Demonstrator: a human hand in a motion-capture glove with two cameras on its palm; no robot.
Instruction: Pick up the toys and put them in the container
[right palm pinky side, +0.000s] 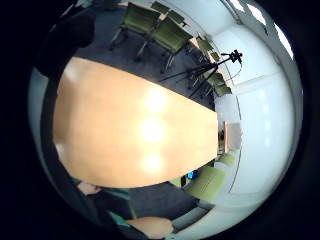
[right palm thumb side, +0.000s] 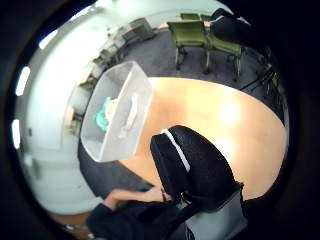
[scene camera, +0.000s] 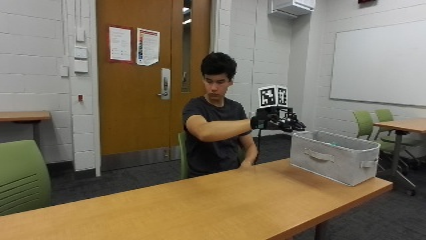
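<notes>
A grey fabric container (scene camera: 331, 156) with strap handles stands on the right end of the long wooden table (scene camera: 200, 205). My gloved right hand (scene camera: 277, 121) hangs in the air above the table, just left of the container's near rim, fingers relaxed and holding nothing. In the thumb side palm view the container (right palm thumb side: 102, 145) lies beside my black thumb (right palm thumb side: 192, 167), and a teal and yellow toy (right palm thumb side: 104, 116) lies inside it. No toy shows on the tabletop (right palm pinky side: 115, 130). The person's bare left hand (scene camera: 247, 162) rests at the table's far edge.
Green chairs (right palm thumb side: 192, 35) stand on the dark carpet beyond the table. A second table (scene camera: 399, 125) with green chairs stands at the right wall. A camera tripod (right palm pinky side: 215, 67) is on the floor past the table's end. Another green chair (scene camera: 23, 175) is at the left.
</notes>
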